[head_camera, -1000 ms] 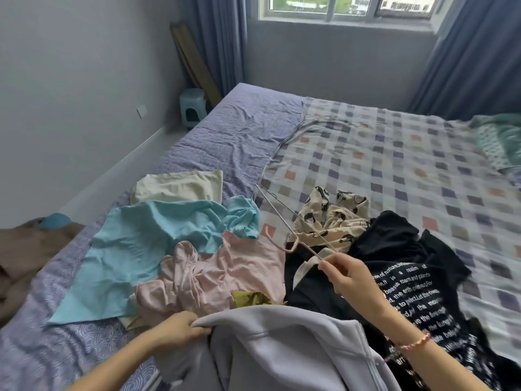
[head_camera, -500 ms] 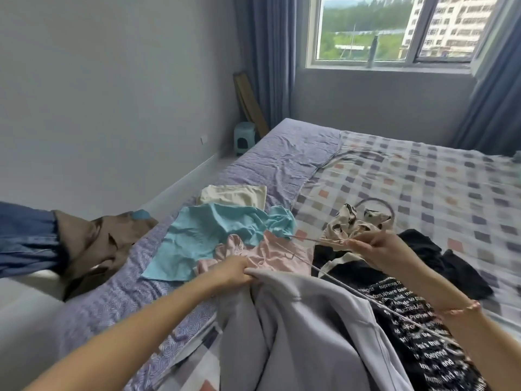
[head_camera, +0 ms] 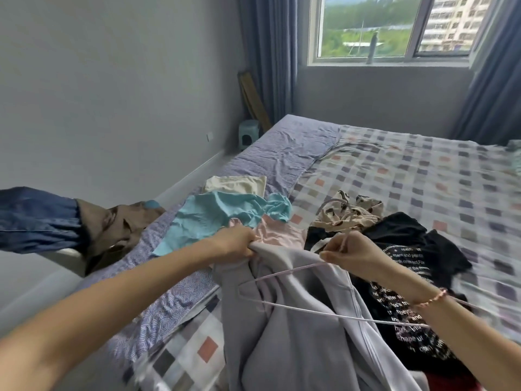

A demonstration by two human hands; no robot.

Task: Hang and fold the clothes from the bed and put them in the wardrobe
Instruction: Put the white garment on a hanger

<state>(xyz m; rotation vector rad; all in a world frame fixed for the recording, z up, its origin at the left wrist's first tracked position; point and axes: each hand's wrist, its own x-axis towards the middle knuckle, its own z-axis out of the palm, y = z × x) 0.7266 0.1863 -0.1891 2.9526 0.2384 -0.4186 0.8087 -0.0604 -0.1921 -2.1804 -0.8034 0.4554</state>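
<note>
Now: Hanger Brought Across the Jacket

Within the last second, the wire hanger [head_camera: 282, 275] was swung from above the clothes pile to a position across the open front of the grey zip jacket [head_camera: 296, 348], which was draped over the near edge of the bed [head_camera: 394, 170]. The hanger's hook end was pinched in the right hand [head_camera: 352, 249]. The jacket collar was gripped and raised in the curled left hand [head_camera: 236, 244]. The hanging step was judged begun, with neither shoulder yet threaded. The black printed T-shirt [head_camera: 408, 277], turquoise garment [head_camera: 220, 215] and pink garment [head_camera: 279, 232] were left unsorted.
</note>
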